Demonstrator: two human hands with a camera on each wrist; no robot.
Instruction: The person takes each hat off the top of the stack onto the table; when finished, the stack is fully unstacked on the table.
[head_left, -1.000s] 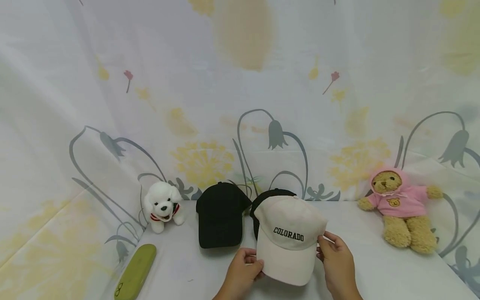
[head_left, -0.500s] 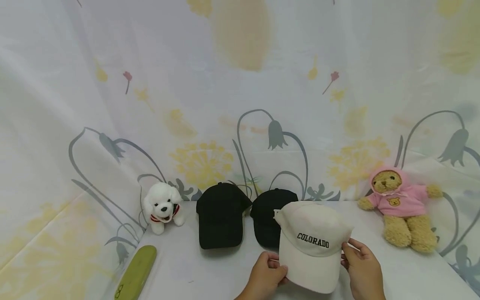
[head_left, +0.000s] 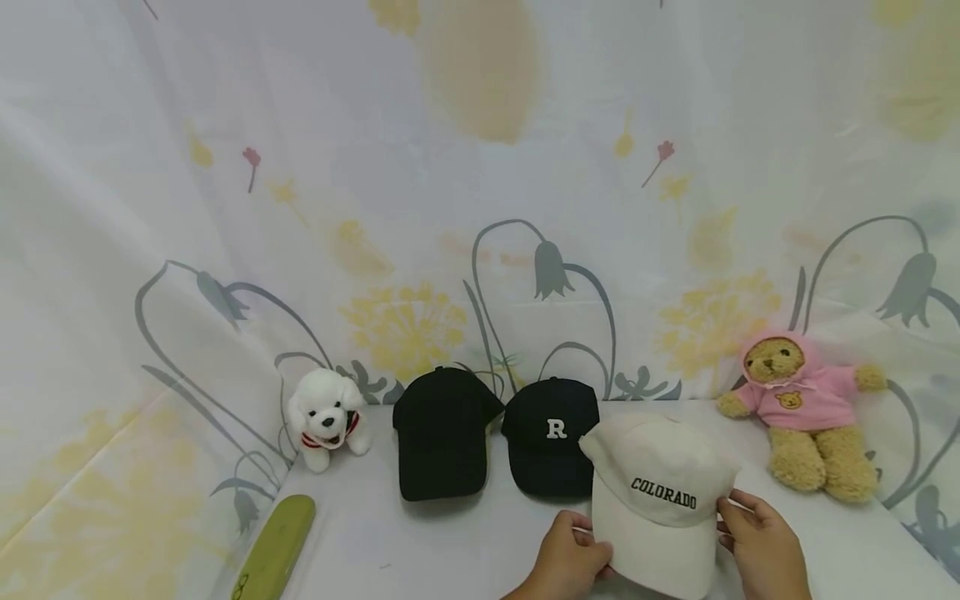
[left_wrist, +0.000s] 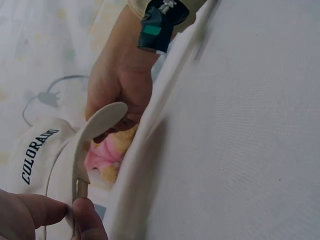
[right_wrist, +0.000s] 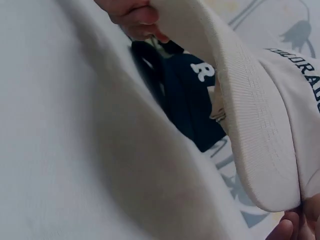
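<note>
A cream baseball cap [head_left: 660,475] with dark COLORADO lettering is held between both hands, brim toward me. My left hand [head_left: 568,557] pinches the left side of its brim, thumb on top. On the other side, my right hand [head_left: 765,546] grips the cap where brim and crown meet. Both wrist views show the cap raised off the white table, its shadow below. Just left of it stands a navy cap [head_left: 551,467] with a white R, its right edge partly covered. Farther left is a plain black cap [head_left: 441,437].
A white plush dog [head_left: 326,408] sits at the back left, with a green glasses case [head_left: 273,550] in front of it. A teddy bear [head_left: 802,408] in a pink hoodie leans at the back right. Behind everything hangs a floral curtain [head_left: 480,183].
Both hands have carried the cream cap to the right and slightly toward me. The navy cap behind it has come into view, its white R now uncovered.
</note>
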